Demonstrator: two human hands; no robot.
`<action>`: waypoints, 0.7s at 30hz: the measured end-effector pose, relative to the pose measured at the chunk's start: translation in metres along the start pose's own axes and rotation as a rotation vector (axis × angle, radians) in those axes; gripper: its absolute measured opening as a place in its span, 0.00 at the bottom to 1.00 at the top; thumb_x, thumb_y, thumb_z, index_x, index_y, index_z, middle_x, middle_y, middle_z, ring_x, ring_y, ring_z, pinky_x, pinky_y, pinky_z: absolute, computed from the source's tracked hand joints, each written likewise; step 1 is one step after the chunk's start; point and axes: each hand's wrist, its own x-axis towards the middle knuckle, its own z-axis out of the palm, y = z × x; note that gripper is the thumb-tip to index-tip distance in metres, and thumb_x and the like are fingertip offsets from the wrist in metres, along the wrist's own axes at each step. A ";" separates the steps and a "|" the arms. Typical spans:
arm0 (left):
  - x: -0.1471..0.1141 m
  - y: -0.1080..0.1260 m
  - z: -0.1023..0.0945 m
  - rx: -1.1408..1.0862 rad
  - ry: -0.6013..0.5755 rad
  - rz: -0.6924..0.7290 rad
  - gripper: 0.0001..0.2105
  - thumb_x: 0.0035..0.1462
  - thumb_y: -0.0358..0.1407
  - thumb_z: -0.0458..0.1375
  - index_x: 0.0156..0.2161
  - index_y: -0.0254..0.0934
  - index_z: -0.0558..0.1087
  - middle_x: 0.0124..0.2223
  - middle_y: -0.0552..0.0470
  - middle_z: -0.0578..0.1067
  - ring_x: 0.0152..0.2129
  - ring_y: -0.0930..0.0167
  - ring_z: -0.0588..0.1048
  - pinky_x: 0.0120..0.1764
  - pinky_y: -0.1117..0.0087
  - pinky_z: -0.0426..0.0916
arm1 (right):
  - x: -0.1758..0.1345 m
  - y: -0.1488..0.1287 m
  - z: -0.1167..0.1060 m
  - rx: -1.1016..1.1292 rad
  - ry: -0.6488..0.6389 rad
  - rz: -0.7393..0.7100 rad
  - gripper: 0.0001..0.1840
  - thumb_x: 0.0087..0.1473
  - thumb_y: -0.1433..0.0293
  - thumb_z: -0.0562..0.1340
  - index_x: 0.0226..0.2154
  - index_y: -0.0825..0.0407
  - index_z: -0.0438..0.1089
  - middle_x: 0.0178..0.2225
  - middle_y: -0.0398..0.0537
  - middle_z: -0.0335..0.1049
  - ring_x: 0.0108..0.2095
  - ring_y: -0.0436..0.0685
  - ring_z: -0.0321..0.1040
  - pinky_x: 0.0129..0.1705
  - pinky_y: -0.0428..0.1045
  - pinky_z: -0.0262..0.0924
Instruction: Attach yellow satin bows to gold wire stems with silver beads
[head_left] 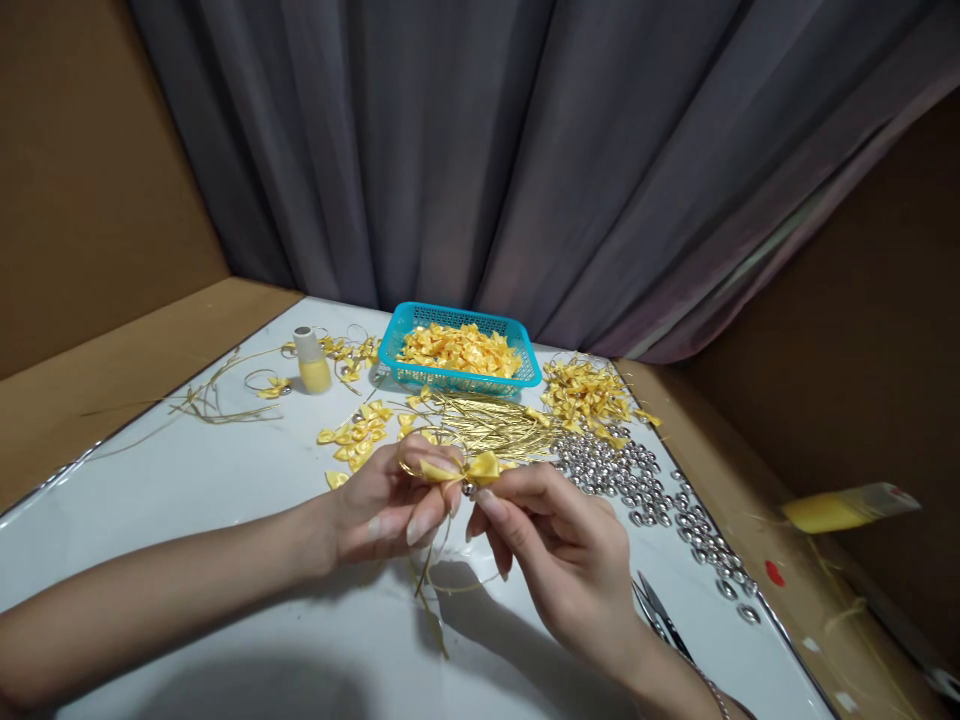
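Note:
Both hands meet above the white table, around a yellow ribbon bow [481, 468]. My left hand [394, 495] pinches the bow's left side, with a loop of gold cord [409, 462] around its fingertips. My right hand [559, 545] grips the bow's right side between thumb and index finger. A small silver bell [469, 489] sits under the bow's middle. Loose gold cord ends [431, 590] hang below the fingers. Just behind the hands lie a bundle of gold cords [491, 425] and several loose yellow bows [356, 435].
A blue basket [401, 375] holds many yellow bows. More bows on cords [589, 395] and scattered silver bells [622, 470] lie at the right. A small bottle [312, 362] stands back left, near cord pieces [217, 395]. Scissors [660, 615] lie by my right wrist. A grey curtain [450, 150] hangs behind.

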 end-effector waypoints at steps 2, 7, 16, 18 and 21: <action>0.000 -0.003 0.000 -0.048 -0.056 -0.007 0.14 0.45 0.25 0.50 0.12 0.31 0.67 0.07 0.53 0.65 0.07 0.79 0.66 0.17 0.85 0.64 | -0.001 0.002 0.002 0.029 0.000 0.003 0.05 0.57 0.76 0.56 0.30 0.54 0.65 0.21 0.41 0.67 0.16 0.44 0.59 0.17 0.41 0.56; 0.001 -0.002 -0.002 -0.055 -0.173 -0.024 0.11 0.44 0.28 0.54 0.13 0.30 0.69 0.08 0.51 0.67 0.06 0.78 0.65 0.15 0.84 0.64 | -0.005 0.006 0.004 0.072 -0.009 0.039 0.05 0.58 0.75 0.56 0.31 0.53 0.64 0.21 0.40 0.64 0.17 0.44 0.59 0.17 0.42 0.56; -0.004 0.023 0.002 0.411 -0.051 -0.007 0.09 0.50 0.34 0.59 0.26 0.27 0.74 0.18 0.49 0.76 0.07 0.77 0.69 0.10 0.84 0.60 | 0.009 0.004 -0.013 -0.079 -0.071 0.027 0.07 0.57 0.76 0.57 0.38 0.50 0.60 0.29 0.42 0.70 0.27 0.47 0.69 0.29 0.43 0.65; -0.008 0.026 0.007 0.597 -0.039 0.048 0.08 0.53 0.34 0.57 0.28 0.29 0.73 0.21 0.49 0.77 0.09 0.76 0.71 0.13 0.81 0.65 | 0.014 0.004 -0.020 -0.200 -0.059 -0.030 0.09 0.57 0.76 0.57 0.41 0.50 0.61 0.36 0.46 0.70 0.37 0.50 0.70 0.39 0.45 0.65; -0.014 0.026 0.015 0.948 0.047 0.205 0.10 0.57 0.34 0.54 0.26 0.31 0.71 0.22 0.51 0.76 0.13 0.74 0.74 0.18 0.78 0.69 | 0.018 0.001 -0.029 -0.306 0.022 -0.051 0.09 0.58 0.75 0.56 0.42 0.50 0.63 0.39 0.47 0.68 0.42 0.52 0.67 0.43 0.48 0.62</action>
